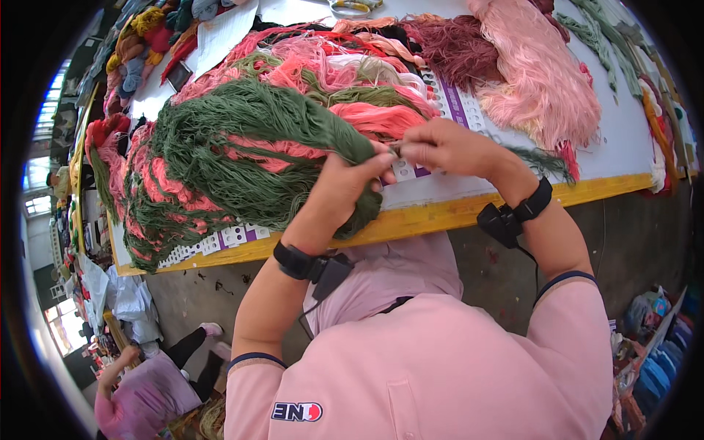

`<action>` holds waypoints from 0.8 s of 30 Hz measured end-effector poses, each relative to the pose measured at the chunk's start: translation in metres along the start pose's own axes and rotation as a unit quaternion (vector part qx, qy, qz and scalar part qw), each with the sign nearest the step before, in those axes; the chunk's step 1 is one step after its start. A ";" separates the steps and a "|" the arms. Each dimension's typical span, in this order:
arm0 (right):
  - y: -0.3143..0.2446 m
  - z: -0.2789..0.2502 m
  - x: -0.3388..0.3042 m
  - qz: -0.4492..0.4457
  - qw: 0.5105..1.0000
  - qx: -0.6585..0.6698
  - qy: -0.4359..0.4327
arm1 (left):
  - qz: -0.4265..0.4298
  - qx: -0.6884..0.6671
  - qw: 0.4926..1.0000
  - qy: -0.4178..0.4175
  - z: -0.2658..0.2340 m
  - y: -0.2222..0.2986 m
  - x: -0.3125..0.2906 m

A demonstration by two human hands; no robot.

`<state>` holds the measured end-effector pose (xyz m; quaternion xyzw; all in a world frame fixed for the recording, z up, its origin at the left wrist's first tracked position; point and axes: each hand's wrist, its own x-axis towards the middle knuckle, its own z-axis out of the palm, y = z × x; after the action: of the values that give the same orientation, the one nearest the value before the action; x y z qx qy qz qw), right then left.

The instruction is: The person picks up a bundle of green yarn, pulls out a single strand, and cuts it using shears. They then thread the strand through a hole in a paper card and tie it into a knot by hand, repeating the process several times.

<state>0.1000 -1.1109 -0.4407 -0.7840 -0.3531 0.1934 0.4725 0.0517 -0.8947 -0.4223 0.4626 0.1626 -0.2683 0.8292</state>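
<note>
A large hank of dark green thread (235, 110) is heaped over coral pink thread (268, 159) at the table's front left. My left hand (348, 180) is closed around the gathered right end of the green hank. Close beside it, my right hand (447, 150) pinches at the tip of that end, its fingers bent together. Dark green strands (546, 163) trail out on the table to the right of my right hand. What exactly lies between my right fingertips is too small to make out.
White cards with holes and a purple band (458, 103) lie under the threads. Light pink (539, 73) and maroon hanks (455, 51) lie at the back right. Scissors (352, 7) rest at the far edge. A yellow table edge (440, 220) runs before me; another person (150, 389) is at lower left.
</note>
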 end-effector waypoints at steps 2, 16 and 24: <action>-0.004 -0.004 0.008 0.206 0.952 0.227 0.006 | 0.097 0.255 0.958 -0.084 -0.002 -0.008 0.004; -0.024 -0.002 0.020 0.235 0.971 0.032 -0.035 | 0.304 0.266 0.817 0.412 -0.189 0.288 -0.098; -0.016 0.012 0.011 0.205 0.911 0.340 0.113 | 0.038 -0.093 0.992 -0.074 -0.042 0.053 -0.026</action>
<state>0.0936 -1.0909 -0.4320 -0.6475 -0.0414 0.3047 0.6973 0.0614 -0.8282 -0.3950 0.3685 0.1076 -0.2536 0.8879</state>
